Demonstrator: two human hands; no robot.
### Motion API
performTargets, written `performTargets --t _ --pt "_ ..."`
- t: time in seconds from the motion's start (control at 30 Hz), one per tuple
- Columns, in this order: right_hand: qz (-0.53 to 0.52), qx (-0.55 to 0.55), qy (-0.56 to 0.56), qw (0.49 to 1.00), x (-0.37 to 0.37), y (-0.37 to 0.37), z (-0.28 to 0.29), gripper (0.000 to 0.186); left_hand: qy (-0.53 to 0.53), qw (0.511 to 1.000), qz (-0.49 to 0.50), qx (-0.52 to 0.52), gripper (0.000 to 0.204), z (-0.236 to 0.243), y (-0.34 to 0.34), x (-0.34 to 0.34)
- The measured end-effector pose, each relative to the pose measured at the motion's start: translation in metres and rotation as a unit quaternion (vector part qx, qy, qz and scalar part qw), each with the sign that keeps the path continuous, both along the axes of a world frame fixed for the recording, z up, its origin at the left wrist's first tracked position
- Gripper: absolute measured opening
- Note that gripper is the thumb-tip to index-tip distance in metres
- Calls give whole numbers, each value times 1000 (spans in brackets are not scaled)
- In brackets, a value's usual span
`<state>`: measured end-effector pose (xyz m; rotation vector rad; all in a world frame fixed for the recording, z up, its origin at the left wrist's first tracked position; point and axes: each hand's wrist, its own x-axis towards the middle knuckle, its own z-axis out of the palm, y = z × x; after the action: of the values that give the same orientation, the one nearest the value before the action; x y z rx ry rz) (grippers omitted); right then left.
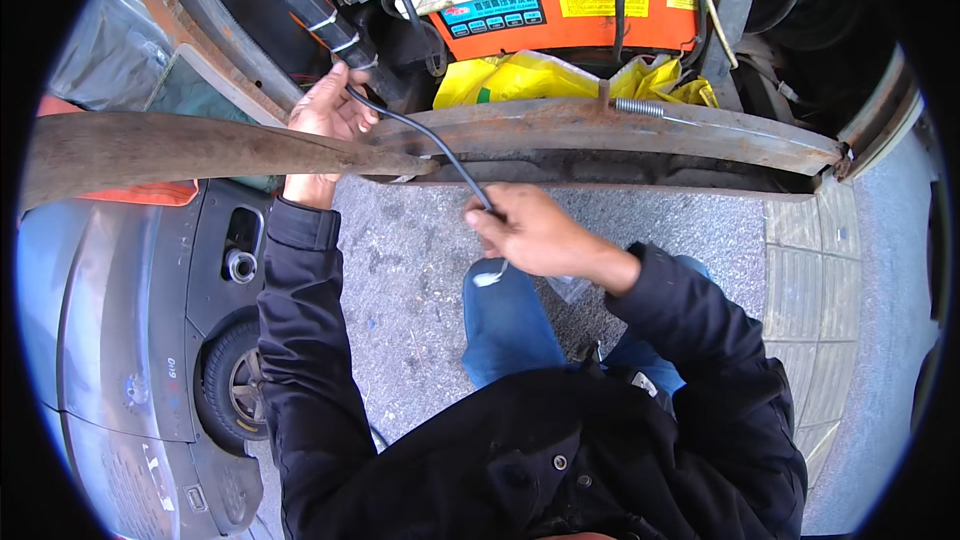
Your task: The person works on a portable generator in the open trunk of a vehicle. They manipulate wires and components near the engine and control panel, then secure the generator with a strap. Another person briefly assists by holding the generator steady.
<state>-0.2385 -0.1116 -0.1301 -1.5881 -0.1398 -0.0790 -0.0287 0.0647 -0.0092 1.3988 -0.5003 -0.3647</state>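
Over grey asphalt (400,340) (rusty beam (700,138) ahead), left fingers (333,83) and right fingers (485,225) pinch a black cable (431,131).

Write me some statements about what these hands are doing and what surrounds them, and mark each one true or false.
1. The bare right hand holds a thin, flexible black cable. True.

2. The left hand wears a thick white glove. False: the left hand is bare.

3. A small silver coil spring sits at the long, rusty metal beam. True.

4. The crumpled plastic sheeting beside the orange, box-shaped machine is blue. False: the crumpled plastic sheeting is bright yellow.

5. A silver-grey vehicle with a black tyre is at the picture's right edge. False: the silver-grey vehicle is on the left.

6. The person wears blue denim trousers. True.
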Motion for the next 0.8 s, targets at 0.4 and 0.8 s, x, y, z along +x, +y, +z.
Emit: performTargets --t 0.4,0.8 --pt "-185 -270 -170 929 -42 -80 96 23 -65 978 18 -198 34 35 -30 2" --pt "-306 -326 -188 874 -41 -133 130 25 62 996 23 67 30 -10 -18 11"
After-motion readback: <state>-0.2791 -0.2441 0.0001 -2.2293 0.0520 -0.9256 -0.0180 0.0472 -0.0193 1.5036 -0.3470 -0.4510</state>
